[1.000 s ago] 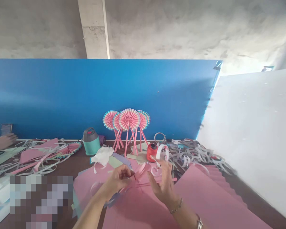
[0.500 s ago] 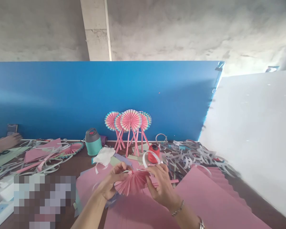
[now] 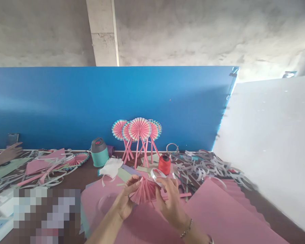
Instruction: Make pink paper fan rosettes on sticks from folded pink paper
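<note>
A pink pleated paper fan (image 3: 143,191) is held spread above the pink paper on the table. My left hand (image 3: 127,196) grips its left edge between thumb and fingers. At the right edge of the fan, my right hand (image 3: 169,198) is closed, with thumb and forefinger against the folds. A white strip (image 3: 155,173) curls up in a loop beside the right fingertips; whether they pinch it too is hard to see. Just behind stands a red thread spool (image 3: 164,165). Several finished round fans (image 3: 139,129) on pink sticks lean against the blue panel.
Large pink sheets (image 3: 218,210) spread across the front. Tangled white strips (image 3: 205,166) are heaped at the right. A teal and grey container (image 3: 99,152) stands beside a white tissue (image 3: 111,167). Another person's hand (image 3: 8,156) reaches in at far left near a phone (image 3: 13,138).
My left hand has shifted slightly right, and the fan is gathered narrower. The white strip's loop has dropped lower beside my right fingers. At far left, the other person's hand has opened its fingers.
</note>
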The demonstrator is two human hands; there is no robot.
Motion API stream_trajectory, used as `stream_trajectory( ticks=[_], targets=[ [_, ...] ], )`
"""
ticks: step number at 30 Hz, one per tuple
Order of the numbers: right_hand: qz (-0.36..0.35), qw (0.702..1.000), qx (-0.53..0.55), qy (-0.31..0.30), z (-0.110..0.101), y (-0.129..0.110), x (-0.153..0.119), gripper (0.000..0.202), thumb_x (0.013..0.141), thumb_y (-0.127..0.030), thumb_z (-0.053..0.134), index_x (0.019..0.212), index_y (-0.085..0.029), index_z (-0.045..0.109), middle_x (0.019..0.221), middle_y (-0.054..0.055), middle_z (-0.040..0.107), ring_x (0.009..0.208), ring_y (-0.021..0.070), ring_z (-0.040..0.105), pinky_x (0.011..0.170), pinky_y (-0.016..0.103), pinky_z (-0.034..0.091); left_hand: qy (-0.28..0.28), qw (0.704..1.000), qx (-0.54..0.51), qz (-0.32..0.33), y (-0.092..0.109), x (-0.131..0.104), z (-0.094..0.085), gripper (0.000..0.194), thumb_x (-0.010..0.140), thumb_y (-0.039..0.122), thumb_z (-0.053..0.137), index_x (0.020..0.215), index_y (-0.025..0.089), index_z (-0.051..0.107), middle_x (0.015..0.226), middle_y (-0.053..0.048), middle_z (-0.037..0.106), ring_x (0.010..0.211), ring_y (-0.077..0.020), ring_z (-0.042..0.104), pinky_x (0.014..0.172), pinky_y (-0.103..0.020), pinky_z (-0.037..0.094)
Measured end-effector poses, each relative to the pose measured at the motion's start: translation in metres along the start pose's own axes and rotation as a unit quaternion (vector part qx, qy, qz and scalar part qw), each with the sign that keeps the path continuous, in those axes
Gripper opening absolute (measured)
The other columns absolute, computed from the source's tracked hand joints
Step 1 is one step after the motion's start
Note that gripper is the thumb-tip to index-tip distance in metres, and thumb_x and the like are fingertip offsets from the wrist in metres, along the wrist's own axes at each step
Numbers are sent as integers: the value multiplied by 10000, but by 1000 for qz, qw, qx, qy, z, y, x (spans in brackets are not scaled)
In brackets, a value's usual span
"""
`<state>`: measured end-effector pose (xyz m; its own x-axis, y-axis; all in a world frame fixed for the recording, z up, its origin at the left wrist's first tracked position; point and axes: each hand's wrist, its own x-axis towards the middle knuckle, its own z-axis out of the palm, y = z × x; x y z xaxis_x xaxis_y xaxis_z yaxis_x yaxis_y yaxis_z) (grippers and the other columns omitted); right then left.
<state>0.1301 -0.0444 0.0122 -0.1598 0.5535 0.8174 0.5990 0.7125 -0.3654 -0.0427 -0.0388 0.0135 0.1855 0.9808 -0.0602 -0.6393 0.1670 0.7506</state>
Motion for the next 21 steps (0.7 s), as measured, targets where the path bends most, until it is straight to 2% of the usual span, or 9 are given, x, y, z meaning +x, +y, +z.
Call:
stream_trajectory(
  ticks=[3,5,7,9,11,13,15,18,21],
  targets=[
    [3,999,-30,27,-3,2,2,202,837,-126,454,1001,-225,519,836,38,629,753,197,567,681,346,394,-5,988,149,42,1,0,4,236,678,301,717,872,188,647,858,-30,692,778,-181,645,722,-294,498],
    [7,998,-44,35,-4,3,4,179,840,-136,463,984,-225,521,834,41,634,748,198,573,683,344,386,15,957,270,103,1,1,5,255,719,355,669,900,176,681,902,-58,699,864,-207,629,814,-318,466],
    [-2,998,-45,33,-5,4,5,172,838,-126,464,967,-224,523,844,41,643,741,194,578,681,338,381,43,913,369,168,-2,2,5,287,766,383,605,953,182,690,978,-74,691,934,-228,608,865,-338,439],
    [-17,999,-41,22,-5,3,7,189,832,-104,457,964,-221,523,860,38,651,730,186,579,676,329,379,56,877,428,211,-6,1,5,324,815,393,533,1033,194,669,1076,-86,663,1008,-244,581,907,-358,415],
    [-24,999,-39,10,-4,2,7,206,831,-93,450,978,-219,519,880,37,654,724,182,577,673,326,375,56,866,445,222,-11,-3,7,365,847,398,479,1119,202,624,1163,-93,624,1097,-252,536,961,-375,377],
    [-24,999,-36,1,-3,0,7,204,839,-105,449,996,-219,514,890,40,654,736,187,579,675,330,373,45,878,428,210,-15,-8,10,388,855,405,465,1165,208,590,1216,-90,592,1174,-253,478,1007,-382,336],
    [-26,999,-27,-8,-2,-2,5,193,854,-121,441,1005,-219,509,898,45,654,771,197,586,687,336,374,44,908,375,179,-20,-11,12,391,836,421,496,1156,220,592,1224,-79,588,1206,-252,450,1016,-376,331],
    [-45,998,-12,-29,3,-6,2,191,871,-116,417,1001,-224,506,898,41,655,796,198,594,693,332,377,95,958,246,112,-28,-11,12,392,757,440,603,1091,237,623,1166,-76,622,1183,-261,476,978,-369,373],
    [-72,996,-11,-42,8,-9,-1,223,873,-91,400,1024,-224,496,939,50,656,837,201,598,716,333,377,120,980,142,72,-35,-7,10,415,725,453,637,1073,226,627,1128,-92,636,1106,-261,538,937,-380,400]
  ],
)
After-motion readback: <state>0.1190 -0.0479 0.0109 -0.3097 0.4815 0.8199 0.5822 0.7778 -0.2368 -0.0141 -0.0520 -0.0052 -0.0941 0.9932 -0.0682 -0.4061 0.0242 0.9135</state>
